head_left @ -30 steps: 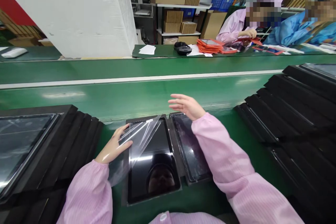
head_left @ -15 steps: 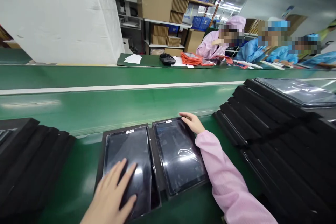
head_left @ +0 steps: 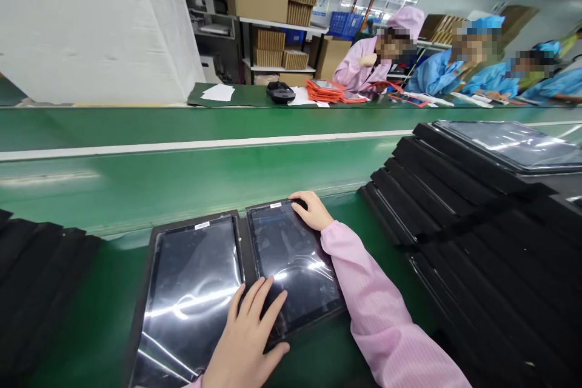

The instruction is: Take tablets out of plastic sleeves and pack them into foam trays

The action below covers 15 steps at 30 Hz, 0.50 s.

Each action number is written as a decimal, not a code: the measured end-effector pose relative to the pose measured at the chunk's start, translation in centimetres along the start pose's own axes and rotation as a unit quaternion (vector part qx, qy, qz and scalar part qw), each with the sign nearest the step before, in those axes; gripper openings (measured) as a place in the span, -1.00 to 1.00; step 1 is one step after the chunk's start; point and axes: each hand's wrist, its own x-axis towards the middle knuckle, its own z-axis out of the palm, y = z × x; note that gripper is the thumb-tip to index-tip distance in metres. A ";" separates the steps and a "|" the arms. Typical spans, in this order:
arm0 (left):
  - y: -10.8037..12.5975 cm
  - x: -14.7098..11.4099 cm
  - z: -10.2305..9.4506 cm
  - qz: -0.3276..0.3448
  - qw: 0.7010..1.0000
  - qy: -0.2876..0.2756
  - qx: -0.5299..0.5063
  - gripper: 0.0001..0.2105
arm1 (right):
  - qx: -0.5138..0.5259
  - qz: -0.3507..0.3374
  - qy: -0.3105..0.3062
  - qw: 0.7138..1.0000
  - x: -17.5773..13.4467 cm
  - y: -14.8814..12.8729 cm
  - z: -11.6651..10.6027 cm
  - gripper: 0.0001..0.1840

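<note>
Two dark, glossy tablet screens with small white labels lie side by side, each on a black backing. My right hand (head_left: 313,211) curls round the top right corner of the right tablet screen (head_left: 295,260), its thumb on the front and a finger along the top edge. With fingers spread, my left hand (head_left: 250,333) lies over the lower left part of that same screen, partly covering the lower right of the left tablet screen (head_left: 191,297). Whether the left palm touches the left screen, I cannot tell.
A tall stack of black trays (head_left: 482,236) with a screen on top stands at right. More black trays (head_left: 40,279) lie at left. Beyond the green bench (head_left: 182,176) are orange sleeves (head_left: 325,91), a black device (head_left: 280,92), and several people at work.
My left hand has moved right, from the left tablet screen to the lower edge of the right one. My right hand stays at the right screen's top corner. The view has shifted slightly.
</note>
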 end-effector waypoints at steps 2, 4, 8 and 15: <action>-0.1 0.1 0.0 -0.015 1.000 0.006 -0.027 -0.46 | 0.038 0.008 -0.019 0.999 0.2 0.2 -0.6 -0.78; -0.3 0.1 0.1 -0.016 0.999 0.013 -0.046 -0.61 | 0.089 0.019 -0.044 0.995 0.5 0.5 -1.4 -0.75; -0.9 0.1 0.3 0.010 0.998 0.018 -0.065 -0.97 | 0.222 0.051 -0.056 0.972 0.5 2.1 -3.1 -0.63; -2.5 -0.8 1.2 -0.078 0.984 0.000 -0.161 -0.85 | 0.383 0.119 0.121 0.908 -1.4 4.8 -3.9 -0.58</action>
